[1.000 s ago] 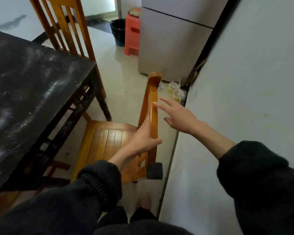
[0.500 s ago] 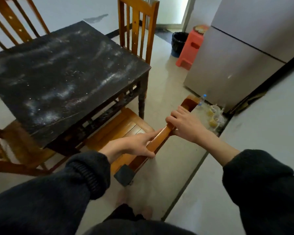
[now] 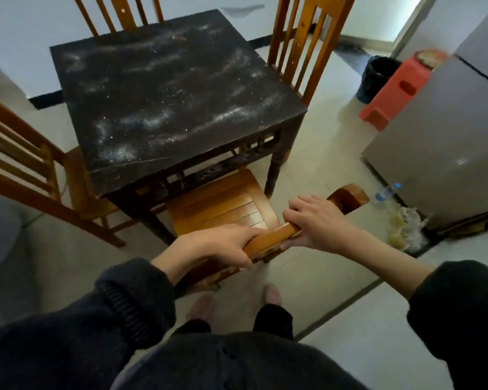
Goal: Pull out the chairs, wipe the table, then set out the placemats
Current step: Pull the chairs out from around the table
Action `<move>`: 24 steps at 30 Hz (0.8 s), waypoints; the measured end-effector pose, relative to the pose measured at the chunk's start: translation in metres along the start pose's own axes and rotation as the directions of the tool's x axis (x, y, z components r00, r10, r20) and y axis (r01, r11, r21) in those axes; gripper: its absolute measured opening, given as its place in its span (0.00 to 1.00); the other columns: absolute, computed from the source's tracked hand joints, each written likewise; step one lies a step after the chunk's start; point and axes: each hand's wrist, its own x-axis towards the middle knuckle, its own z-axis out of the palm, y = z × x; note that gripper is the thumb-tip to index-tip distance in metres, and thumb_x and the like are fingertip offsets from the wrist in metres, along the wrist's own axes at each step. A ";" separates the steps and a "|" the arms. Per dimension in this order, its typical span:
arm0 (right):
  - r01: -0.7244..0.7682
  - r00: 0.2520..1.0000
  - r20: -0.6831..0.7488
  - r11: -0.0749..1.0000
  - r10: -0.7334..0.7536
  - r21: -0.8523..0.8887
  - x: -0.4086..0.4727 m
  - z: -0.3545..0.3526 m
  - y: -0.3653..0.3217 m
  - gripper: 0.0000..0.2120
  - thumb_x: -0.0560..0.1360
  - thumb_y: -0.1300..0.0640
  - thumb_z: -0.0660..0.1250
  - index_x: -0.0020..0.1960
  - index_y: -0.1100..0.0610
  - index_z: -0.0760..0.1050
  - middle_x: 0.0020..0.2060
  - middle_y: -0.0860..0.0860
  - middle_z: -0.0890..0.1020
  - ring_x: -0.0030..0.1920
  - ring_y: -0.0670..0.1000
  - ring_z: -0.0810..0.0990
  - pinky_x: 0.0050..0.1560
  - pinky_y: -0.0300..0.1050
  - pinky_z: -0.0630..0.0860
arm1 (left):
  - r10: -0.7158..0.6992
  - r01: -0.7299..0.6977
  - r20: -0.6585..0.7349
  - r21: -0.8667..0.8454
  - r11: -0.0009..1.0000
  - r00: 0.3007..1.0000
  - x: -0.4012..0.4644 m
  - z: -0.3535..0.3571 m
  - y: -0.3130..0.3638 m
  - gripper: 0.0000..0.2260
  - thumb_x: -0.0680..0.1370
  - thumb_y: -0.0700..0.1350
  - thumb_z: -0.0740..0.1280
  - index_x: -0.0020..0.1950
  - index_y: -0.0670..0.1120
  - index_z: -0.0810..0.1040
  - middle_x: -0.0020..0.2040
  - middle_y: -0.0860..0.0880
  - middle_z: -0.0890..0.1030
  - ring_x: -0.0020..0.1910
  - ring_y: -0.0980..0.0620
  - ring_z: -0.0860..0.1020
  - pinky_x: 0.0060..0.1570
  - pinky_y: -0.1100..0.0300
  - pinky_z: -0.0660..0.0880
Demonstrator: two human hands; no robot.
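Since the earlier frames: view swung from the wall side to square behind the near chair (image 3: pixel 231 204), right hand (image 3: pixel 319 220) brought from open air onto the top rail, left hand (image 3: pixel 220 246) kept on that rail throughout; hence both hands now placed for the pull, first step of the task under way, wiping and placemats not yet begun.

Table (image 3: pixel 164 91): square, dark, matt top, streaked and speckled with pale dust or powder; carved fretwork apron below; dark turned legs.

Chairs, glossy orange-brown wood: left chair (image 3: pixel 20 153) with horizontal back slats, seat partly under the table; far chair (image 3: pixel 119 12) and right-side chair (image 3: pixel 307 38) with vertical slats, both close against the table edge; near chair with slatted, rounded seat, front part under the table, top rail curved and smooth.

Floor: pale, slightly shiny tile.

Grey cabinet (image 3: pixel 440 142), flat and faintly reflective; red plastic stool (image 3: pixel 392 91); black bin (image 3: pixel 375 74); small clear bottle (image 3: pixel 383 194) on the floor.

Left hand: fingers and thumb wrapped round the rail near its left end. Right hand: fingers curled over the rail, thumb beneath, gripping further right. No placemats or cloth in view.
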 end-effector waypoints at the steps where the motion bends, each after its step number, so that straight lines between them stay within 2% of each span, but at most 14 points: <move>1: 0.050 0.998 0.031 0.998 -0.051 0.035 0.002 -0.001 0.005 0.17 0.66 0.37 0.68 0.40 0.48 0.68 0.35 0.44 0.66 0.34 0.43 0.64 0.33 0.31 0.56 | -0.023 0.026 -0.072 0.033 0.999 0.997 0.002 0.004 0.004 0.28 0.71 0.48 0.67 0.69 0.58 0.62 0.52 0.53 0.76 0.47 0.56 0.75 0.43 0.61 0.72; 2: 0.094 0.993 0.062 0.993 -0.098 0.067 0.004 0.000 0.011 0.16 0.67 0.38 0.68 0.40 0.47 0.66 0.35 0.42 0.65 0.34 0.43 0.65 0.32 0.30 0.54 | -0.040 0.050 -0.152 0.061 0.997 0.988 0.003 0.010 0.009 0.24 0.72 0.49 0.67 0.66 0.57 0.65 0.51 0.53 0.77 0.45 0.56 0.76 0.42 0.61 0.73; 4: 0.124 0.981 0.132 0.985 -0.140 0.117 0.004 0.003 0.022 0.14 0.69 0.39 0.66 0.41 0.45 0.64 0.35 0.41 0.66 0.34 0.43 0.68 0.32 0.30 0.61 | -0.062 0.107 -0.332 0.117 0.987 0.941 0.005 0.027 0.016 0.16 0.74 0.51 0.66 0.60 0.57 0.68 0.49 0.53 0.79 0.44 0.54 0.77 0.42 0.60 0.75; 6: 0.112 0.972 0.194 0.986 -0.134 0.121 0.006 0.001 0.036 0.14 0.70 0.38 0.64 0.43 0.46 0.65 0.36 0.42 0.70 0.35 0.44 0.73 0.34 0.37 0.72 | -0.102 0.190 -0.494 0.132 0.973 0.863 0.006 0.038 0.025 0.13 0.76 0.54 0.64 0.59 0.57 0.70 0.50 0.54 0.79 0.45 0.53 0.78 0.40 0.63 0.70; 8: 0.113 0.964 0.231 0.989 -0.134 0.098 0.009 -0.001 0.041 0.15 0.71 0.37 0.62 0.43 0.48 0.65 0.36 0.44 0.73 0.35 0.46 0.74 0.37 0.44 0.77 | -0.109 0.221 -0.589 0.121 0.968 0.801 0.004 0.043 0.027 0.12 0.77 0.57 0.62 0.58 0.56 0.70 0.52 0.55 0.79 0.48 0.53 0.78 0.41 0.62 0.70; 11: 0.141 0.962 0.223 0.986 -0.157 0.083 0.010 0.000 0.043 0.16 0.71 0.36 0.61 0.42 0.48 0.63 0.34 0.45 0.72 0.33 0.47 0.74 0.38 0.46 0.78 | -0.081 0.201 -0.617 0.128 0.971 0.783 0.003 0.046 0.027 0.11 0.77 0.57 0.61 0.57 0.55 0.69 0.54 0.55 0.79 0.49 0.53 0.79 0.47 0.58 0.75; 14: 0.148 0.960 0.226 0.985 -0.165 0.091 0.011 0.001 0.045 0.16 0.72 0.36 0.60 0.42 0.48 0.62 0.34 0.44 0.72 0.31 0.46 0.72 0.37 0.42 0.76 | -0.048 0.192 -0.611 0.173 0.966 0.790 0.004 0.044 0.026 0.10 0.77 0.56 0.61 0.55 0.54 0.69 0.52 0.54 0.79 0.46 0.52 0.79 0.46 0.57 0.76; 20: 0.183 0.958 0.212 0.981 -0.194 0.071 0.014 0.002 0.059 0.16 0.73 0.37 0.59 0.48 0.49 0.68 0.36 0.45 0.70 0.33 0.46 0.70 0.38 0.42 0.74 | -0.017 0.191 -0.616 0.218 0.957 0.788 0.014 0.036 0.024 0.10 0.77 0.57 0.62 0.54 0.54 0.69 0.48 0.54 0.80 0.43 0.54 0.79 0.42 0.62 0.73; 24: 0.209 0.954 0.207 0.976 -0.215 0.054 0.020 -0.004 0.084 0.19 0.72 0.35 0.58 0.49 0.50 0.69 0.35 0.45 0.72 0.32 0.46 0.71 0.37 0.40 0.72 | 0.009 0.202 -0.629 0.263 0.944 0.778 0.032 0.020 0.034 0.10 0.76 0.57 0.62 0.52 0.53 0.69 0.44 0.54 0.80 0.40 0.54 0.79 0.36 0.63 0.69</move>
